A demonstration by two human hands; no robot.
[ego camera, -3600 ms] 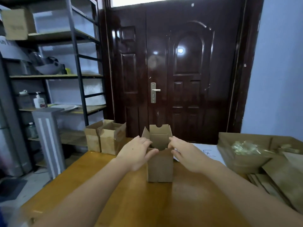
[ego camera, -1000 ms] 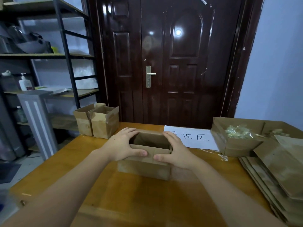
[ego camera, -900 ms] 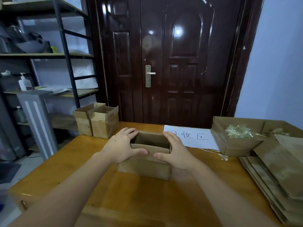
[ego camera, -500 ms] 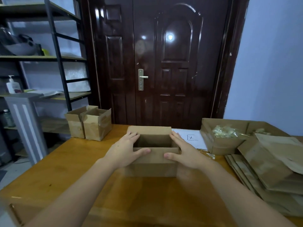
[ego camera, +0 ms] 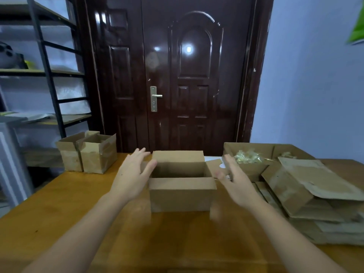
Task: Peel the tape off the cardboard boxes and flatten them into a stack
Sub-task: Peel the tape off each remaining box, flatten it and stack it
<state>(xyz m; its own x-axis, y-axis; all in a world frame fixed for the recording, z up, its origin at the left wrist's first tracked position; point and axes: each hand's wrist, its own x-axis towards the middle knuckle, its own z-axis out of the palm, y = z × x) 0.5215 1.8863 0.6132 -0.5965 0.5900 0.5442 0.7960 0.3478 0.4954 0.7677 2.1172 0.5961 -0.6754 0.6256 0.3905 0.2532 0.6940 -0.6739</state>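
An open cardboard box (ego camera: 181, 194) stands upright in the middle of the wooden table (ego camera: 65, 209), its flaps spread outward. My left hand (ego camera: 134, 172) hovers beside its left side, fingers straight and spread, holding nothing. My right hand (ego camera: 234, 180) hovers off its right side, also with straight fingers and nothing in it. Neither hand grips the box. A stack of flattened boxes (ego camera: 315, 201) lies at the right of the table.
Two open, taped boxes (ego camera: 88, 152) stand at the table's far left corner. A larger open carton (ego camera: 254, 152) holding crumpled tape sits at the back right. A dark door stands behind the table, metal shelves to the left.
Both hands held the box by its top rim half a second ago; now they have let go and moved apart to its sides. The side flaps have opened outward.
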